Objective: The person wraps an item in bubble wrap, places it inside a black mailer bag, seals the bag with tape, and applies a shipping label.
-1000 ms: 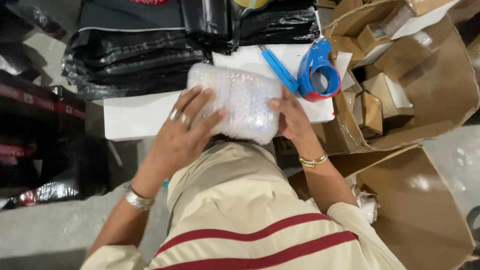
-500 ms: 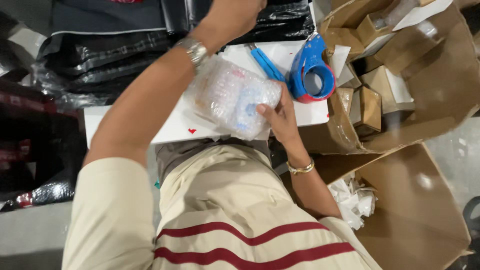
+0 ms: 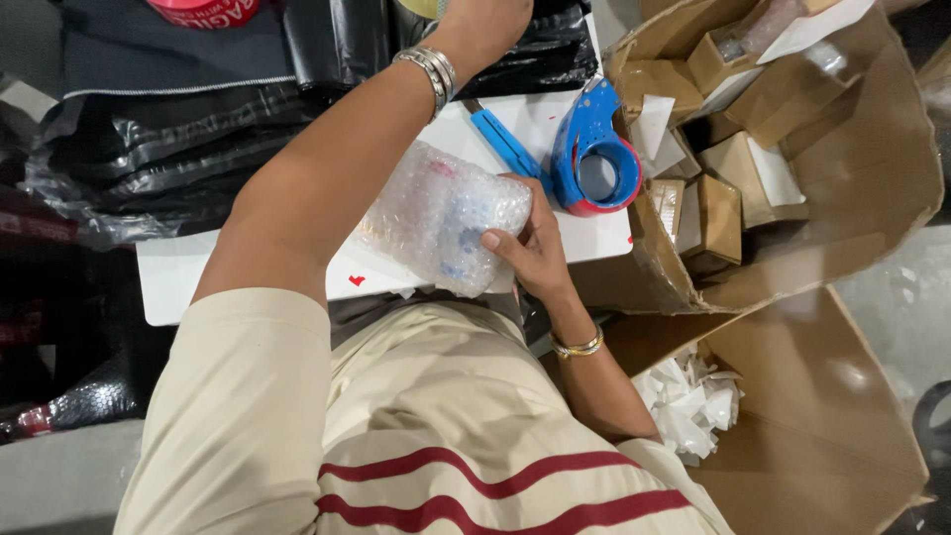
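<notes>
Right now the right hand [image 3: 535,248] has the bubble-wrapped bundle [image 3: 441,218] held against the white table [image 3: 198,282], thumb pressed on the near end of the wrap and fingers curled round its far side, so that grip is closed on the bundle. The bundle lies tilted across the table's near edge, just above the person's lap, with something pale blue showing faintly through the plastic. The left hand [image 3: 490,20] is stretched far out over the table, arm crossing above the bundle's left end, reaching up to the black plastic bags [image 3: 178,149] at the back; it is cut by the top edge of the head view, so I cannot tell whether its grip is wide or narrow or what it touches. Silver bangles [image 3: 431,69] sit on that wrist, a gold bracelet [image 3: 578,347] on the right one. Just beyond the right hand lies a blue tape dispenser [image 3: 594,149] with a red rim, and beside it, touching the knuckles' side, a blue box cutter [image 3: 510,147]. To the right stands an open cardboard carton [image 3: 872,178] packed with small brown boxes [image 3: 718,208], its flap pushed against the table's edge. Lower down, a second open carton [image 3: 822,436] holds crumpled white paper [image 3: 693,401]. A red roll [image 3: 203,10] peeks in at the top left, on dark fabric.
</notes>
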